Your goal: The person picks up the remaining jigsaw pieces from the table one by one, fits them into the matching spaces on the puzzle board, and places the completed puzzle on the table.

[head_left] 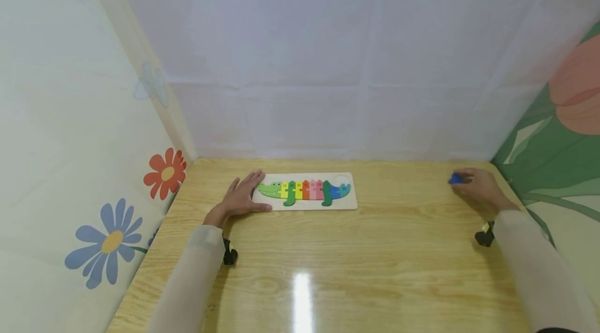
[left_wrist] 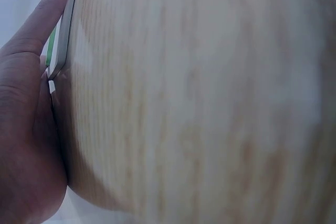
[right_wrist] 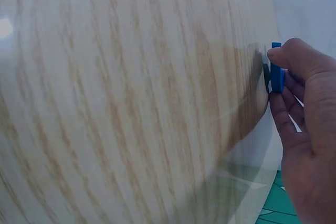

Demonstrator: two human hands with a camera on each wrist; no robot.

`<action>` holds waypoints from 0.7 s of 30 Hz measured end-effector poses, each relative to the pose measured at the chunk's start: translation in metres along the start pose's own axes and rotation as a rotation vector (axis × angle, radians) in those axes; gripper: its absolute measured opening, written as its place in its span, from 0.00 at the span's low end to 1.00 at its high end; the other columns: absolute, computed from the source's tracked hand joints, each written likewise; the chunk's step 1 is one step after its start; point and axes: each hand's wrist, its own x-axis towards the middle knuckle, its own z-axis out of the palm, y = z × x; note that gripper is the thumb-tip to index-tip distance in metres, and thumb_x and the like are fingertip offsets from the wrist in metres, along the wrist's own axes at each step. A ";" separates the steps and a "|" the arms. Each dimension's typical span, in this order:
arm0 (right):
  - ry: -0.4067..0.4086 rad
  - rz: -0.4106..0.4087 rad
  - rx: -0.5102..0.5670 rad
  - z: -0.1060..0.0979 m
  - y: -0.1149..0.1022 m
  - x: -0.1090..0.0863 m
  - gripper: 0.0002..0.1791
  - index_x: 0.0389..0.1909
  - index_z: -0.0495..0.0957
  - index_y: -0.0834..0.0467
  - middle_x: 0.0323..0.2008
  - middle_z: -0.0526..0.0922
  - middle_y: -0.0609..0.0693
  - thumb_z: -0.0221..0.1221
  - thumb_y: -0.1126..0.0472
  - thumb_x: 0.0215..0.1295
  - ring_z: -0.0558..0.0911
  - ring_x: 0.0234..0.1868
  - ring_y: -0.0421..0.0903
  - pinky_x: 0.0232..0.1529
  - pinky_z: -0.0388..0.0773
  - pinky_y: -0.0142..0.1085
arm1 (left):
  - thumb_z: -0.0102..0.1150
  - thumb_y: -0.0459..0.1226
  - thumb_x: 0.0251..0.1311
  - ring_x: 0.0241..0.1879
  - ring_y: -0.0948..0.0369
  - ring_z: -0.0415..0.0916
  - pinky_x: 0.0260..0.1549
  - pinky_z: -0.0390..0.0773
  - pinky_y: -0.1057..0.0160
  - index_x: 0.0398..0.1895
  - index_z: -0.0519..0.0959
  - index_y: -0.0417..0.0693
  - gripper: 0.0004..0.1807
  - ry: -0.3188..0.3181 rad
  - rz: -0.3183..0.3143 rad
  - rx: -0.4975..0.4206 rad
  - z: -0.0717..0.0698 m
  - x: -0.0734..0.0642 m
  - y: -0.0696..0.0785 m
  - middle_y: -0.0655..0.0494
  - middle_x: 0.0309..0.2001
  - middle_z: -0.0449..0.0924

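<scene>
A pale wooden board [head_left: 352, 198] lies near the table's far side, bearing a crocodile puzzle [head_left: 304, 190] in green, yellow, orange, pink and blue sections. My left hand [head_left: 241, 197] rests at the board's left end, fingers extended at its far corner and thumb along the near edge. In the left wrist view, the thumb [left_wrist: 39, 22] lies against the board's side. Far to the right, my right hand [head_left: 479, 187] pinches a small blue puzzle piece [head_left: 455, 179] between thumb and fingers. From the right wrist, the blue piece [right_wrist: 278, 72] looks thick and stands on edge, just at the table surface.
The wood-grain table [head_left: 394, 255] carries a bright light reflection near its front. A white cloth wall [head_left: 300, 62] rises behind it. Flower-printed panels [head_left: 112, 242] flank the left and right sides. Each wrist wears a small black device [head_left: 229, 253].
</scene>
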 end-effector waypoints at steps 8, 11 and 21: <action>-0.012 0.007 -0.004 0.000 -0.007 0.004 0.31 0.63 0.76 0.77 0.58 0.80 0.78 0.72 0.60 0.67 0.82 0.56 0.76 0.44 0.86 0.36 | 0.74 0.62 0.57 0.85 0.42 0.37 0.79 0.32 0.33 0.86 0.50 0.42 0.65 -0.001 0.004 -0.003 0.000 0.000 0.002 0.42 0.86 0.43; -0.020 -0.008 0.011 0.000 -0.010 0.006 0.31 0.63 0.76 0.77 0.57 0.80 0.79 0.72 0.61 0.67 0.82 0.56 0.76 0.40 0.82 0.27 | 0.74 0.62 0.57 0.85 0.42 0.37 0.78 0.32 0.33 0.86 0.50 0.42 0.65 0.000 0.005 -0.002 -0.001 0.001 0.002 0.42 0.86 0.43; -0.023 -0.032 0.073 0.001 -0.020 0.012 0.30 0.64 0.75 0.77 0.59 0.78 0.79 0.71 0.62 0.68 0.82 0.55 0.76 0.42 0.83 0.26 | 0.74 0.61 0.57 0.85 0.43 0.37 0.78 0.31 0.33 0.86 0.49 0.42 0.65 -0.002 0.000 0.001 0.000 0.000 0.001 0.43 0.86 0.43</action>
